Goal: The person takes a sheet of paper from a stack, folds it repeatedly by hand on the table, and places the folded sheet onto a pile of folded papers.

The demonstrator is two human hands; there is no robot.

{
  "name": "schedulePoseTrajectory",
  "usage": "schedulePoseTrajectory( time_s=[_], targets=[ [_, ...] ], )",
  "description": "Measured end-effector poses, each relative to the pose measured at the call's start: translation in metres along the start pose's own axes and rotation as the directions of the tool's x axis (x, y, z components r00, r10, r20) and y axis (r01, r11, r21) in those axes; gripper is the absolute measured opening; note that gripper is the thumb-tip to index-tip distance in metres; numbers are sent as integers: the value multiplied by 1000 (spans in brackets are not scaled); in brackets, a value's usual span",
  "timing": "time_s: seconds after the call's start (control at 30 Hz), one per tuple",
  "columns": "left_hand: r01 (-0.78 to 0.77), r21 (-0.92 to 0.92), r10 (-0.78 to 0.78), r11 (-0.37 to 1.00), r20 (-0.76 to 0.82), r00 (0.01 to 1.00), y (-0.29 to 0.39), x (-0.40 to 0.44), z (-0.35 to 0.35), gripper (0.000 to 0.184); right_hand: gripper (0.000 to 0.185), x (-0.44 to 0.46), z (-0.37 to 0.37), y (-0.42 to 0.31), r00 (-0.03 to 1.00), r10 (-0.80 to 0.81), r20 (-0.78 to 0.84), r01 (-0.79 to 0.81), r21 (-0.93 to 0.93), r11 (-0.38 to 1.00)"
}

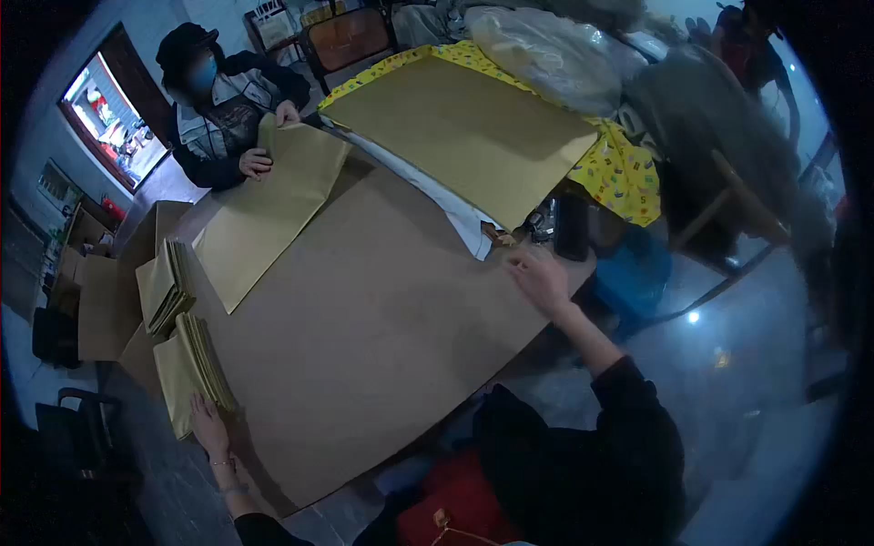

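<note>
My left hand (pixel 208 422) lies with its fingers stretched on the nearer stack of folded gold-coloured paper (pixel 187 369), at the table's left edge. A second folded stack (pixel 165 289) sits just behind it. My right hand (pixel 539 276) is over the table's right side, near the front corner of a pile of large flat gold-coloured sheets (pixel 473 127). Its fingers are curled in; whether anything is between them is hidden. A loose gold-coloured sheet (pixel 282 196) lies across the far left of the table, under a co-worker's hands (pixel 256 163).
A brown board (pixel 364 318) covers the table. Yellow patterned wrapping (pixel 628 177) surrounds the sheet pile. A dark object (pixel 572 227) lies by the right edge, above a blue stool (pixel 633 273). An open cardboard box (pixel 109 305) stands at the left. The co-worker (pixel 223 118) is across the table.
</note>
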State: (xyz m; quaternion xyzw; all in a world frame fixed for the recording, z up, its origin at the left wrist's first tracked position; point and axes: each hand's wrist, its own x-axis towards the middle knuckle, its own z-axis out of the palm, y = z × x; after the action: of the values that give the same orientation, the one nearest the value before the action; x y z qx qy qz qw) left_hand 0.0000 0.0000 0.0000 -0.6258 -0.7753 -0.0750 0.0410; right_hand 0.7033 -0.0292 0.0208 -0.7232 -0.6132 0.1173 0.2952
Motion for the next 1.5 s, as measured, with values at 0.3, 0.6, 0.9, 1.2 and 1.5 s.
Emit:
schedulePoseTrajectory(
  time_s=[0.3,0.6,0.9,1.2,1.5],
  targets=[
    [15,261,7,965,-86,996,46,26,-13,55,35,84,-36,90,792,-610,-34,556,-374,742],
    [-664,-111,602,740,-331,727,313,77,-17,36,28,105,-31,110,731,-680,61,644,-392,657],
    [-914,-398,963,84,-202,177,608,68,-9,47,15,108,-28,111,724,-685,-78,618,-369,695],
    [-363,-908,977,209,209,39,654,83,3,36,11,113,-32,103,871,-469,-145,450,-148,881],
    [-397,-904,986,156,116,121,651,85,18,30,17,123,-36,108,966,-258,-22,257,190,948]
  ],
)
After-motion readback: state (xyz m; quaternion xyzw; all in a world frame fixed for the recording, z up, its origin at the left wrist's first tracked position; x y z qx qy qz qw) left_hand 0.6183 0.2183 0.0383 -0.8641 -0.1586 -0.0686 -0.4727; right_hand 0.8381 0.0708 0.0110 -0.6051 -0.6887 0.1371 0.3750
